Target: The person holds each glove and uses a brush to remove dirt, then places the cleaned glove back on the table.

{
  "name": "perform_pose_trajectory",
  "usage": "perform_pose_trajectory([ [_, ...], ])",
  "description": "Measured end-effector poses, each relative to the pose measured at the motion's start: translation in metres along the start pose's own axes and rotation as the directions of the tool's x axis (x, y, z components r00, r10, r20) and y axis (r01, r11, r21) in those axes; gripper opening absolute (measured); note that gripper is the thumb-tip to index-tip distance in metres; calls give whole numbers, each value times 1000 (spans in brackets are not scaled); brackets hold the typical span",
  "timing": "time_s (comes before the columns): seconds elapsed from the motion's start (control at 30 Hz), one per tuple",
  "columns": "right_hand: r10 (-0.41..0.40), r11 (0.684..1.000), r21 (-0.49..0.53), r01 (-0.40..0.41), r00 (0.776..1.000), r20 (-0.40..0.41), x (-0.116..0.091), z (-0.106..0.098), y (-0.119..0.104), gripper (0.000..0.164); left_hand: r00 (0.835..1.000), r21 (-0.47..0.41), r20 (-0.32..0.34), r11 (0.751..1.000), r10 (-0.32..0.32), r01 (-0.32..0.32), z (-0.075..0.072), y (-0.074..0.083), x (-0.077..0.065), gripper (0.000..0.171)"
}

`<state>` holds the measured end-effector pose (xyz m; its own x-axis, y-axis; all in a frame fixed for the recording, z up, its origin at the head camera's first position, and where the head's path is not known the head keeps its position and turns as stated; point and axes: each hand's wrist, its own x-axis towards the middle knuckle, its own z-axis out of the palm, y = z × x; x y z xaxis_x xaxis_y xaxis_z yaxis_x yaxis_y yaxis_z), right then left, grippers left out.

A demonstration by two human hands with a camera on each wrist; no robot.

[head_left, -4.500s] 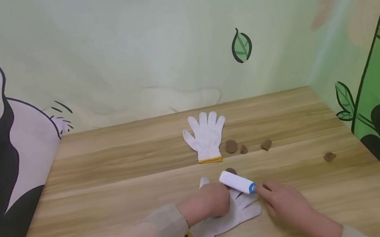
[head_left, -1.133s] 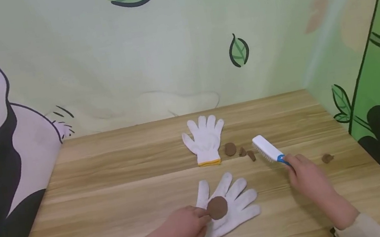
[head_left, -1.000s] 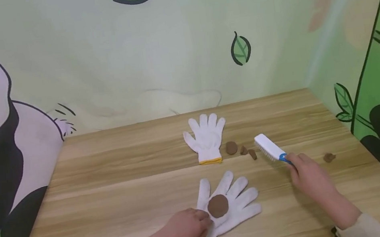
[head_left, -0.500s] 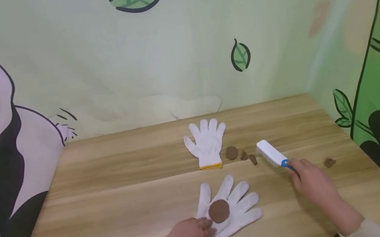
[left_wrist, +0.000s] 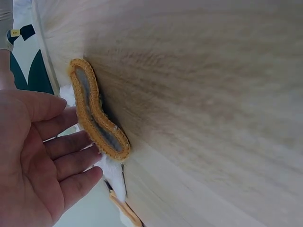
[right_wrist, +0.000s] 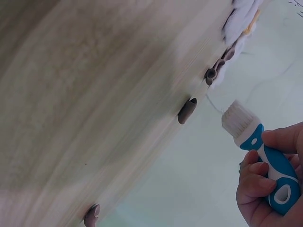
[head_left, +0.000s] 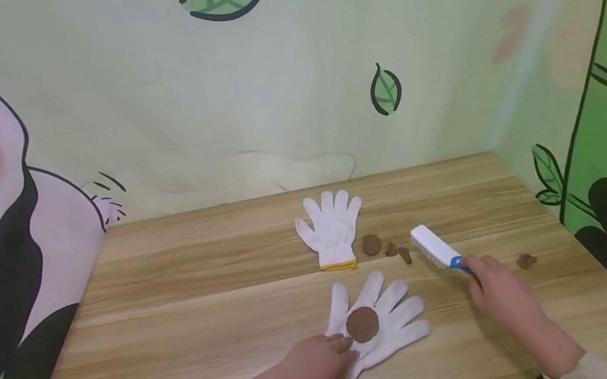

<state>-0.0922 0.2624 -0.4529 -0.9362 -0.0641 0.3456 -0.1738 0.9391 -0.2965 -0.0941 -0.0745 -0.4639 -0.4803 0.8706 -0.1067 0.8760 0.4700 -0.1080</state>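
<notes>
A white knitted glove [head_left: 392, 326] with a yellow cuff [left_wrist: 102, 120] lies palm-flat with a round brown disc [head_left: 362, 324] on it. My left hand [head_left: 317, 369] rests its fingers on the glove's lower left side, beside the disc. In the left wrist view those fingers [left_wrist: 75, 163] are extended and loosely spread along the cuff. Off to the right, my right hand [head_left: 501, 291] grips the blue handle of a white-headed brush [head_left: 432, 246]. Its pale bristles [right_wrist: 239, 119] face down over the table, apart from the glove.
Another white glove [head_left: 335, 230] lies farther back on the wooden table [head_left: 196, 334]. Beside it are a smaller brown disc [head_left: 371, 244] and small brown pieces [head_left: 404, 255]. Another brown piece [head_left: 526, 260] lies far right. A painted wall [head_left: 295, 87] stands behind.
The brush has left the near glove for the right. My left fingers have come off the disc onto the glove, which has shifted slightly right and away with the disc. One brown piece has moved left.
</notes>
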Motion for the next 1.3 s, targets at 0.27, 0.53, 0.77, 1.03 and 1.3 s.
perform_pose_trajectory([
  [0.27,-70,997,-23,69,996,-57,-8,-1,-11,16,999,4,47,1000,9,-9,-6,1,20,39],
  [0.53,-300,952,-46,302,953,45,-48,5,-54,33,998,-24,70,1000,-9,10,-6,2,28,45],
  [0.77,-281,958,11,285,935,215,-62,14,-76,27,993,5,113,999,-43,43,-5,5,30,52],
  [1.03,-135,983,-89,160,961,243,-57,23,-74,30,986,-57,157,996,-62,72,-9,3,28,46],
  [1.3,-101,990,-80,115,983,156,-50,16,-68,37,990,-31,135,998,-44,48,-8,1,31,43],
])
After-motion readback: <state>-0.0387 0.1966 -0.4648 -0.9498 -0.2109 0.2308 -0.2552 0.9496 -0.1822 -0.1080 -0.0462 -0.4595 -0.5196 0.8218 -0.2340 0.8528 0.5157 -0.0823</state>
